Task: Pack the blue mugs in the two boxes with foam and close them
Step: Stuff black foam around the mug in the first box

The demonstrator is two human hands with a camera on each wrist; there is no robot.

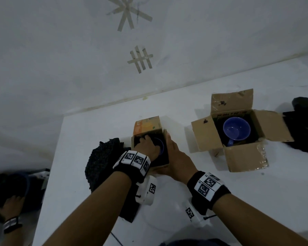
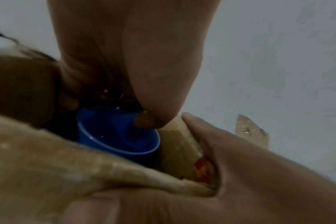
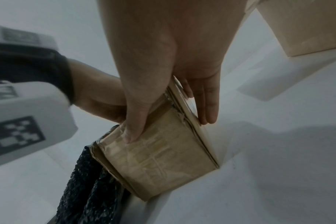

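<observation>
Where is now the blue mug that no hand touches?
In the head view the blue mug stands upright in the open right box, right of the smaller box, where the left hand holds the other mug.

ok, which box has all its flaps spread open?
The larger brown box on the right: four flaps splayed outward. The smaller orange-printed box has the left hand inside gripping its blue mug, and the right hand flat against its side.

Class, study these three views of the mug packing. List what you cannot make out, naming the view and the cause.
1. Grip of the left hand on the mug: head view, the hand's own back hides it; left wrist view, blurred.
2. Inner walls of the larger box: head view, too dark.
3. Dark bundle: head view, cut off by the right edge.
</observation>
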